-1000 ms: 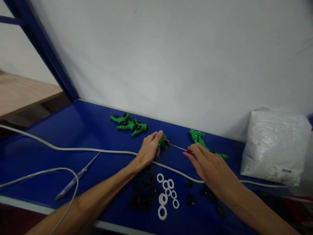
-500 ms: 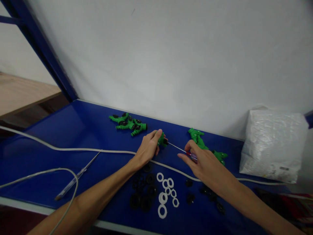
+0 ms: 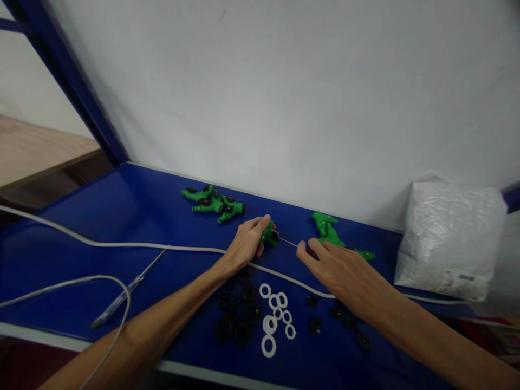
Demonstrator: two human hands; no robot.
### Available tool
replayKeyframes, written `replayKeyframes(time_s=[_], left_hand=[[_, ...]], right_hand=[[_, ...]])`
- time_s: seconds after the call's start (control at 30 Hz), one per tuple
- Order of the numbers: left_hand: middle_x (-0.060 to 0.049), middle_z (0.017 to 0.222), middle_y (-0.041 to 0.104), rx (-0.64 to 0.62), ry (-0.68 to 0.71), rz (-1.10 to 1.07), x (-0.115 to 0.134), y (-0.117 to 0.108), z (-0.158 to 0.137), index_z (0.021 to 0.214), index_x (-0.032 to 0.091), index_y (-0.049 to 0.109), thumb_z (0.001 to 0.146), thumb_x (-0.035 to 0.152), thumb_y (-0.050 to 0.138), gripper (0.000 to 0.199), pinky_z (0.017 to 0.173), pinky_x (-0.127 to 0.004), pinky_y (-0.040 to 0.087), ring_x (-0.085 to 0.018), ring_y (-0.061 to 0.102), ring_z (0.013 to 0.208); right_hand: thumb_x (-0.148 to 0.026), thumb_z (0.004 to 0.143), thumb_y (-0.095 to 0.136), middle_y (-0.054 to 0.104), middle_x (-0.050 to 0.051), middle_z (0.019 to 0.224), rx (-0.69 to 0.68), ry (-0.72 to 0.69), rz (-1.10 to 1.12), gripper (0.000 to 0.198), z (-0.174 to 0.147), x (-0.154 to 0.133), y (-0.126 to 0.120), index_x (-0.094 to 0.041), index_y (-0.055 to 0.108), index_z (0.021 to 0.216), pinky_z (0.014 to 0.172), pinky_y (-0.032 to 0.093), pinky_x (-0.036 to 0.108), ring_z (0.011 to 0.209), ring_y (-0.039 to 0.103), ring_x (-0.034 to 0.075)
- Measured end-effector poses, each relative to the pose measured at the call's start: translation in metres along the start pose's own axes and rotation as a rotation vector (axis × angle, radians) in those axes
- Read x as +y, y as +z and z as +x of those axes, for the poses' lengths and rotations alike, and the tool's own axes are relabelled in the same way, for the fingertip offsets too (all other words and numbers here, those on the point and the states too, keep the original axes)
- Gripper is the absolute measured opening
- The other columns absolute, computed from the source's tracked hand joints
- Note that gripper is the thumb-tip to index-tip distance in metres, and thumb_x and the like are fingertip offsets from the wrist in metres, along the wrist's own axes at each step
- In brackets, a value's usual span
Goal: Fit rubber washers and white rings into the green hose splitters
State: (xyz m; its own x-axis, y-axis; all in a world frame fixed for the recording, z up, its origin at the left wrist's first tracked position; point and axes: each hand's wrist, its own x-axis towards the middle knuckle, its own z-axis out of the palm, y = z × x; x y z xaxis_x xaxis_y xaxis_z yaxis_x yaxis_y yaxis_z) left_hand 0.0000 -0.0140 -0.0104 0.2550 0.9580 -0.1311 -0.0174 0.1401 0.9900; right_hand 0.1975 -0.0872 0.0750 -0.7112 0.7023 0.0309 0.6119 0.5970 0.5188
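My left hand (image 3: 249,241) is closed round a green plastic hose connector (image 3: 267,233) with a black part on its right side. In my right hand (image 3: 325,257) is a screwdriver (image 3: 289,242); its thin metal shaft reaches left to the black part, and most of the handle is hidden by my fingers. Whether the tip sits in a screw is too small to tell. Behind my right hand lie several green connector bodies (image 3: 330,233). Nearer me are white rings (image 3: 270,325), black rings (image 3: 241,330) and small black parts (image 3: 315,325).
Green connectors with black levers (image 3: 213,203) lie at the back left. A second screwdriver (image 3: 122,298) with a clear handle rests at the left. A white cable (image 3: 134,245) crosses the blue tabletop (image 3: 138,195). At the right stands a white wrapped package (image 3: 450,238) against the wall (image 3: 276,97).
My right hand has closed its fingers further round the screwdriver handle, which showed more before. My left hand and the connector stay almost where they were. The view has shifted slightly.
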Motion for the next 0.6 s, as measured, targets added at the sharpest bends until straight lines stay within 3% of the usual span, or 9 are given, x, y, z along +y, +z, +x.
replayKeyframes(time_s=[0.1,0.27,0.43,0.6], left_hand=[[-0.005,0.083,0.074,0.005,0.059,0.034,-0.001,0.000,0.001,0.093,0.016,0.068,0.091,0.064,0.044,0.054,0.048,-0.026,0.036,-0.008,0.046,0.037],[-0.006,0.085,0.074,0.005,0.091,0.052,-0.002,0.001,0.001,0.094,0.016,0.068,0.092,0.063,0.042,0.054,0.045,-0.026,0.033,-0.009,0.046,0.037],[0.000,0.056,0.062,0.012,0.107,0.101,-0.003,0.001,-0.002,0.092,0.016,0.070,0.093,0.063,0.041,0.055,0.048,-0.026,0.035,-0.012,0.047,0.038],[0.000,0.058,0.063,0.004,0.066,0.045,0.001,0.001,-0.003,0.092,0.016,0.069,0.091,0.063,0.047,0.051,0.047,-0.025,0.034,-0.011,0.047,0.039]], right_hand=[[0.012,0.076,0.046,0.066,0.006,0.092,-0.041,0.069,0.139,0.045,0.000,-0.001,0.005,-0.015,0.056,0.110,0.051,0.042,0.027,0.066,0.068,0.018],[-0.008,0.095,0.046,0.067,0.003,0.079,-0.003,0.230,0.519,0.014,0.006,0.002,0.007,-0.017,0.057,0.095,0.056,0.041,0.028,0.064,0.066,0.017],[-0.026,0.099,0.045,0.058,-0.002,0.065,-0.062,0.415,0.968,0.020,0.011,0.010,0.003,-0.020,0.057,0.083,0.052,0.036,0.026,0.055,0.052,0.013],[-0.041,0.097,0.046,0.047,-0.007,0.057,-0.235,0.635,1.379,0.025,0.011,0.010,0.009,-0.020,0.057,0.088,0.040,0.031,0.024,0.041,0.039,0.010]])
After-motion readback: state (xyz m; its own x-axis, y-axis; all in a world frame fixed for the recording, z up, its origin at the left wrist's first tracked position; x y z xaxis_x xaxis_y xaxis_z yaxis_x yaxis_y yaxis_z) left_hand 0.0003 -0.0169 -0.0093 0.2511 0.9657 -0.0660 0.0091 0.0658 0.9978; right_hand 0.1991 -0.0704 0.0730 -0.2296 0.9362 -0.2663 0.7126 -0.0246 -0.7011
